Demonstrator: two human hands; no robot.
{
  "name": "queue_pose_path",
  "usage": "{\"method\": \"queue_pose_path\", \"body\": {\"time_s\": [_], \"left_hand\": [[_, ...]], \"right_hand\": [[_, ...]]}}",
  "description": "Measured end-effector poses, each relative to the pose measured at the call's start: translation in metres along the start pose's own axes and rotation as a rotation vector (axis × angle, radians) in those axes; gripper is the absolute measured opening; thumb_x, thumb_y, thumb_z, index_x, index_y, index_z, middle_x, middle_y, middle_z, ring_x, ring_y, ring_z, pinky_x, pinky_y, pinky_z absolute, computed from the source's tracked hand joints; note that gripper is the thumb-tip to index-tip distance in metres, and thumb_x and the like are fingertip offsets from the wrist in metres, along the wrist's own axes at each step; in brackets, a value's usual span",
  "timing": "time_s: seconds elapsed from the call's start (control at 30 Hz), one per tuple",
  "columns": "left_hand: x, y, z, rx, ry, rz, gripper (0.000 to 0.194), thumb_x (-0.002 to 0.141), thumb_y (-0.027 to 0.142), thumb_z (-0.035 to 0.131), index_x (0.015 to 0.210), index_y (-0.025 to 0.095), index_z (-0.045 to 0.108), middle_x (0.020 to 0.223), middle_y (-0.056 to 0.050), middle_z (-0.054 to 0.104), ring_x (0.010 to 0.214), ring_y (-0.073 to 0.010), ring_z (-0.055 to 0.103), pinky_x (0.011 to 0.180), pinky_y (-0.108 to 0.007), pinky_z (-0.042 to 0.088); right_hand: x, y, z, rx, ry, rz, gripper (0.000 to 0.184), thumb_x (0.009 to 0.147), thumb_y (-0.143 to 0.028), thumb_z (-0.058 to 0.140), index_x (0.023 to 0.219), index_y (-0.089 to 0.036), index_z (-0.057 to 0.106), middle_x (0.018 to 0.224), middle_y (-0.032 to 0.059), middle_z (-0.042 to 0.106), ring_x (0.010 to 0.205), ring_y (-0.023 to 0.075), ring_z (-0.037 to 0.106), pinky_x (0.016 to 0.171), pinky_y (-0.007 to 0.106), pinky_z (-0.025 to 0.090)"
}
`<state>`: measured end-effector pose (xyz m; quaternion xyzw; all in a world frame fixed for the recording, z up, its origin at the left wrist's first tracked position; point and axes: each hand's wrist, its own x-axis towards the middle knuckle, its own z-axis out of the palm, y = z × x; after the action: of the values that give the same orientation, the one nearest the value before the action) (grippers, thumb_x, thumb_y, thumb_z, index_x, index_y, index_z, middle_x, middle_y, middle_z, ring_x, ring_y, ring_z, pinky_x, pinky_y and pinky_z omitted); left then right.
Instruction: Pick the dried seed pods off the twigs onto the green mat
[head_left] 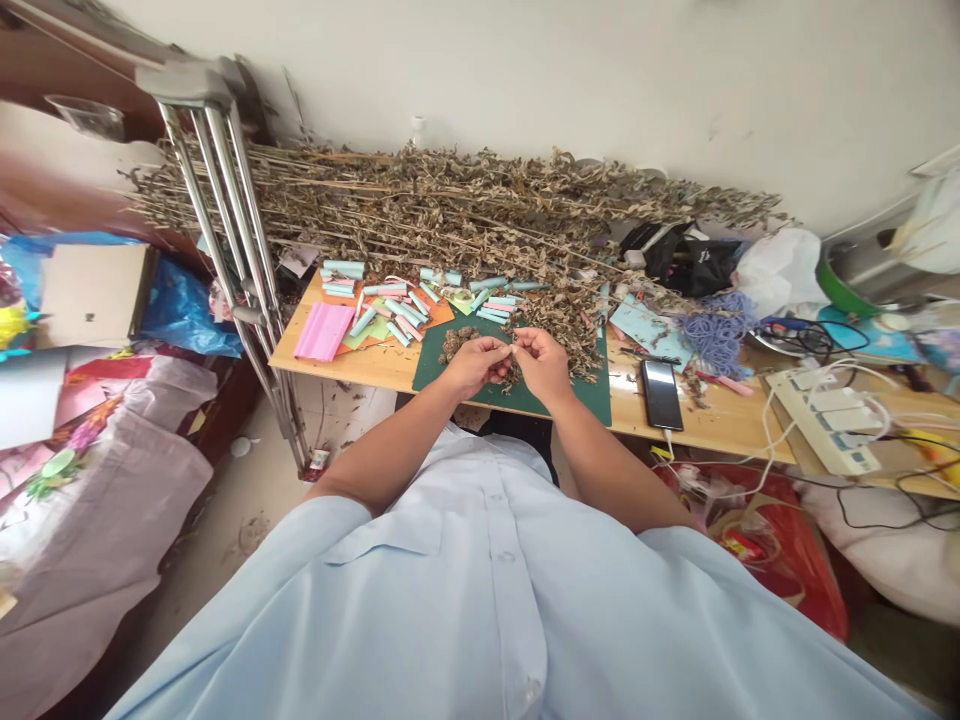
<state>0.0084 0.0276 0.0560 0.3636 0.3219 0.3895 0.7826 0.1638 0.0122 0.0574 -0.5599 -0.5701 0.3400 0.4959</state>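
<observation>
My left hand (478, 366) and my right hand (543, 364) meet over a green cutting mat (431, 372). Fingertips of both are pinched together, and the bit between them is too small to make out. Brown dried leaves show just below the fingers. Beside my left hand lies a small clump of dried plant matter (456, 340). A larger heap of dried leaves (574, 335) spreads over the mat behind and to the right of my right hand.
Long dried plant stalks (450, 205) lie along the wall. Rolled paper tubes (401, 310) and a pink paper stack (324, 332) are at left, near metal crutches (225, 200). To the right are a phone (661, 394), purple yarn (716, 335) and a power strip (825, 420).
</observation>
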Motion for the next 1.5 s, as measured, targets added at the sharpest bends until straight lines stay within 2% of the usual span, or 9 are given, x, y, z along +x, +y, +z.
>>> {"method": "queue_pose_path", "body": {"time_s": [0.3,0.47,0.8,1.07,1.27,1.5], "left_hand": [[0.002,-0.005,-0.004,-0.022,0.012,0.028,0.042,0.07,0.042,0.086,0.084,0.014,0.058,0.069,0.0,0.061,0.054,-0.0084,0.055,0.046,-0.02,0.036],[0.003,-0.004,-0.002,-0.024,0.042,0.04,0.04,0.071,0.04,0.086,0.083,0.015,0.058,0.067,0.0,0.06,0.052,-0.0083,0.053,0.046,-0.02,0.035],[0.006,-0.006,-0.001,-0.021,0.08,0.045,0.04,0.07,0.04,0.086,0.081,0.015,0.056,0.066,0.0,0.061,0.052,-0.0085,0.054,0.045,-0.02,0.034],[0.004,-0.004,0.0,-0.038,0.087,0.041,0.039,0.071,0.039,0.085,0.08,0.016,0.055,0.067,0.0,0.061,0.054,-0.0084,0.054,0.047,-0.02,0.035],[0.002,-0.002,0.002,-0.042,0.1,0.046,0.037,0.071,0.037,0.084,0.08,0.016,0.055,0.066,0.001,0.06,0.054,-0.0078,0.053,0.046,-0.019,0.034],[0.003,-0.003,0.003,-0.032,0.111,0.066,0.037,0.072,0.036,0.084,0.081,0.015,0.055,0.067,0.001,0.06,0.053,-0.0073,0.052,0.045,-0.019,0.034]], "right_hand": [[0.001,0.012,0.008,0.174,0.066,0.17,0.036,0.076,-0.037,0.066,0.107,-0.021,0.059,0.081,-0.0006,0.064,0.066,0.0147,0.06,0.064,0.03,0.052],[0.001,0.017,0.011,0.182,0.125,0.162,0.035,0.076,-0.038,0.066,0.107,-0.022,0.058,0.086,0.001,0.066,0.068,0.0149,0.061,0.064,0.03,0.053],[0.001,0.012,0.014,0.184,0.222,0.201,0.035,0.076,-0.039,0.064,0.106,-0.022,0.056,0.084,0.001,0.064,0.067,0.0151,0.061,0.053,0.026,0.046],[0.001,0.013,0.014,0.224,0.276,0.21,0.034,0.076,-0.035,0.066,0.105,-0.022,0.056,0.086,0.0008,0.064,0.068,0.0149,0.061,0.056,0.027,0.048],[0.003,0.017,0.013,0.15,0.295,0.177,0.033,0.079,-0.04,0.063,0.106,-0.023,0.055,0.088,0.0019,0.064,0.07,0.0161,0.063,0.056,0.028,0.051],[0.001,0.017,0.016,0.189,0.34,0.166,0.032,0.078,-0.038,0.064,0.105,-0.023,0.054,0.085,0.0004,0.062,0.069,0.0151,0.061,0.056,0.027,0.049]]}}
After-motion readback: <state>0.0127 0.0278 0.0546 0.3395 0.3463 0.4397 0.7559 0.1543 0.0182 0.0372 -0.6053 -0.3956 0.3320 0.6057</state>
